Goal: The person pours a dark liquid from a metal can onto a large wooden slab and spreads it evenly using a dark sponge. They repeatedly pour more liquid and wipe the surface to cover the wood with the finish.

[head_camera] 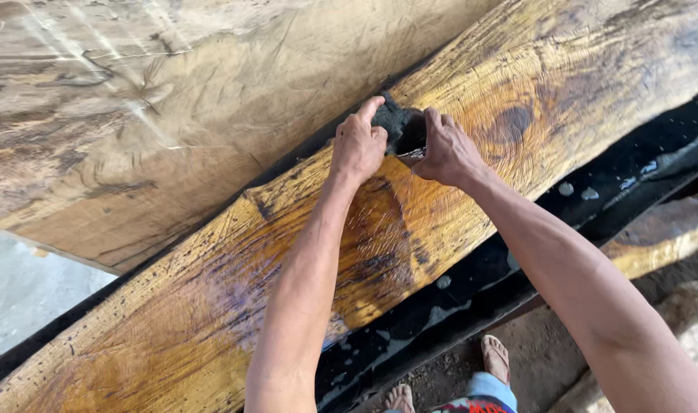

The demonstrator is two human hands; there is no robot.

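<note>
A long slab of sawn wood [211, 291] with a golden, wet-looking face and dark stains runs from lower left to upper right. At its upper edge both hands meet on a dark lump, like a black rag or sponge [393, 121]. My left hand [358, 142] presses on the lump's left side with the index finger stretched over it. My right hand [445, 149] grips its right side, and a small shiny metal piece [412, 154] shows under the fingers.
A second, paler slab [158, 115] lies beyond the dark gap along the golden slab's upper edge. A black beam [471, 283] with pale spots runs under the slab's near edge. Sandalled feet [496, 358] stand on dirt ground below.
</note>
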